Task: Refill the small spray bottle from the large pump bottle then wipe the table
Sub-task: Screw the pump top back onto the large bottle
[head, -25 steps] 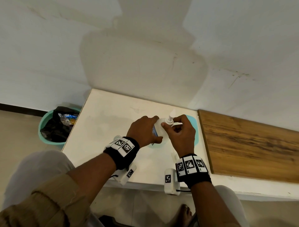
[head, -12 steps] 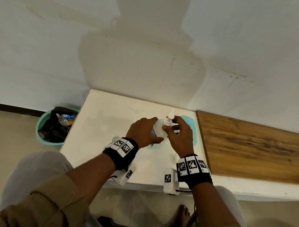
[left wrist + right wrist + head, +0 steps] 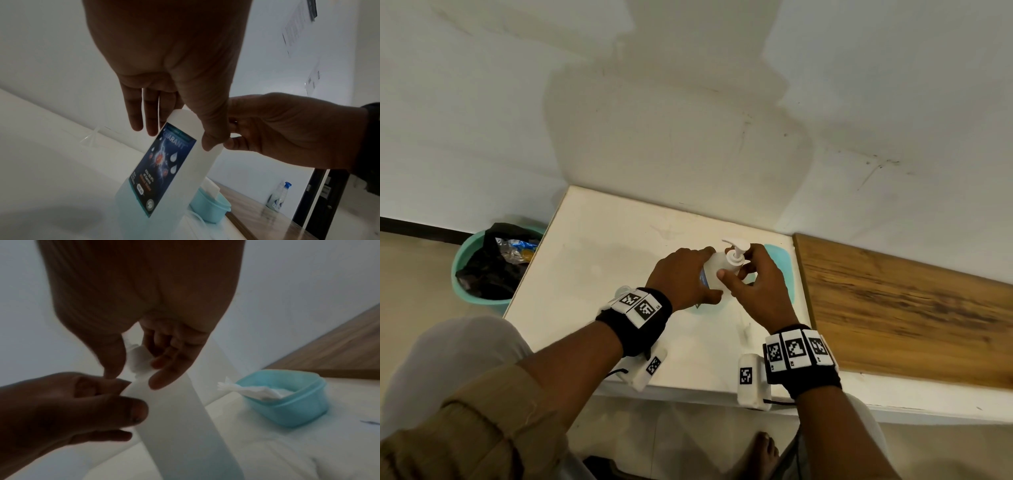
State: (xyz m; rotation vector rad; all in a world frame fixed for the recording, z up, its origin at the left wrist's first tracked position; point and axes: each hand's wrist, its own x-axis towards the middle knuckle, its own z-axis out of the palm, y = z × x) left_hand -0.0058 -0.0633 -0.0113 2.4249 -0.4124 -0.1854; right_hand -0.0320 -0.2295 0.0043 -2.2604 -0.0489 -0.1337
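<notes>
The large white pump bottle (image 3: 714, 269) stands on the white table (image 3: 602, 267); its blue label (image 3: 164, 168) shows in the left wrist view. My left hand (image 3: 688, 274) grips the bottle's upper body, fingers behind and thumb in front (image 3: 209, 142). My right hand (image 3: 736, 265) pinches the white pump cap (image 3: 139, 360) at the neck between thumb and fingers. The pump nozzle (image 3: 734, 245) sticks out above the fingers. A small clear object (image 3: 91, 135) lies on the table to the left; I cannot tell whether it is the spray bottle.
A teal tub (image 3: 287, 404) with white tissue (image 3: 246, 391) in it sits just right of the bottle. A wooden surface (image 3: 893, 308) adjoins the table on the right, with a plastic water bottle (image 3: 279, 196) on it. A teal bin (image 3: 482, 270) stands on the floor at left.
My right hand has shifted from the top of the pump down round its cap, so the nozzle now shows. The left hand keeps its grip on the bottle.
</notes>
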